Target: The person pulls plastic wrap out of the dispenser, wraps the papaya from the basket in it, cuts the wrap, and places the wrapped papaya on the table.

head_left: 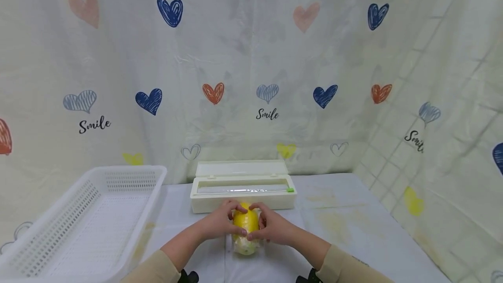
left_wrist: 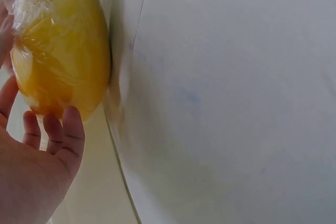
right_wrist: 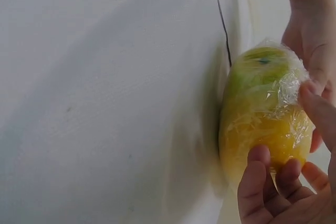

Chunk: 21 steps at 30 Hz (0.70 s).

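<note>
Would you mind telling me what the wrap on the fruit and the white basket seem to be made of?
Wrap: thin clear plastic film, judging by its glossy crinkles over the yellow fruit. Basket: probably rigid white plastic, matte, with moulded rows of small holes.

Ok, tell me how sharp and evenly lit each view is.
Head view: soft, even light, wide-angle bowing at the edges, glare on the dispenser. Left wrist view: wrapped fruit slightly soft, left hand close. Right wrist view: film highlights, right hand clear.
</note>
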Each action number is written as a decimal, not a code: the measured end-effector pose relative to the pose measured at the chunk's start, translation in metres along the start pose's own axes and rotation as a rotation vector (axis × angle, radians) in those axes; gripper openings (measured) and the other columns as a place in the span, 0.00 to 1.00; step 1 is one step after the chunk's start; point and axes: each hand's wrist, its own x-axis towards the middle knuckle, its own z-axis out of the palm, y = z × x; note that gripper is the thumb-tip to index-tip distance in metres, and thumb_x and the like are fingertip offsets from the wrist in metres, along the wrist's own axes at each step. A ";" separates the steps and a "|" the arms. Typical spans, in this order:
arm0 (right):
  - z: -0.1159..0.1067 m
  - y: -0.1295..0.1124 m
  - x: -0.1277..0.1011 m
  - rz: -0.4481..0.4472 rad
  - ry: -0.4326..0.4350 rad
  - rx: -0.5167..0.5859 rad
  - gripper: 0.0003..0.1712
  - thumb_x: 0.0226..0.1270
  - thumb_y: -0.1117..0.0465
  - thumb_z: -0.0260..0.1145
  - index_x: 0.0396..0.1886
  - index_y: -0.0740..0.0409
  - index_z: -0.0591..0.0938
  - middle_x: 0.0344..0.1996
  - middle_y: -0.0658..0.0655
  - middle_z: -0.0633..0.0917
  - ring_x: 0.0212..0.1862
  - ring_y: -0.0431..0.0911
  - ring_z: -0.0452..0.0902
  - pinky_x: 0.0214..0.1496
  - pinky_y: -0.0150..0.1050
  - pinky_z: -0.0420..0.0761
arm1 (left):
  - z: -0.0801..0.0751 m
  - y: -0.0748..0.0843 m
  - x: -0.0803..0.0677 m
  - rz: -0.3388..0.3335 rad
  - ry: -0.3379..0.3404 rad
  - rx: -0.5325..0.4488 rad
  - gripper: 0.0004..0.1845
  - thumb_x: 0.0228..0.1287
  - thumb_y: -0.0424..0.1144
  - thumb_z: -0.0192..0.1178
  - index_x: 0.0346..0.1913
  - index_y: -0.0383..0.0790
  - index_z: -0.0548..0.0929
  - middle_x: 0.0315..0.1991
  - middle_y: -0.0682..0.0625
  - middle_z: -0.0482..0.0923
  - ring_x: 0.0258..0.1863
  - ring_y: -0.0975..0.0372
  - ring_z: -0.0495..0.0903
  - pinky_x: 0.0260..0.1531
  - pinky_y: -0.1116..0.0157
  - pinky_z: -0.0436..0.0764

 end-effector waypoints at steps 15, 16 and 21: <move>-0.005 0.001 -0.009 -0.055 0.026 -0.062 0.34 0.62 0.45 0.72 0.64 0.50 0.73 0.27 0.51 0.79 0.28 0.46 0.76 0.30 0.37 0.78 | 0.002 0.002 -0.013 0.050 -0.017 0.004 0.29 0.56 0.52 0.73 0.60 0.56 0.73 0.61 0.50 0.62 0.54 0.55 0.69 0.48 0.57 0.77; -0.006 0.002 -0.009 -0.066 0.041 -0.082 0.32 0.63 0.45 0.71 0.63 0.51 0.74 0.28 0.51 0.79 0.29 0.46 0.76 0.30 0.37 0.78 | 0.002 0.003 -0.014 0.050 -0.014 0.003 0.30 0.57 0.51 0.73 0.60 0.55 0.71 0.61 0.50 0.62 0.55 0.55 0.69 0.49 0.57 0.77; -0.015 0.005 -0.008 -0.133 0.124 -0.195 0.29 0.60 0.47 0.74 0.59 0.49 0.79 0.36 0.51 0.79 0.34 0.44 0.74 0.32 0.35 0.76 | 0.002 0.005 -0.017 0.050 -0.009 -0.019 0.29 0.58 0.47 0.72 0.60 0.51 0.71 0.65 0.49 0.60 0.60 0.53 0.68 0.55 0.54 0.77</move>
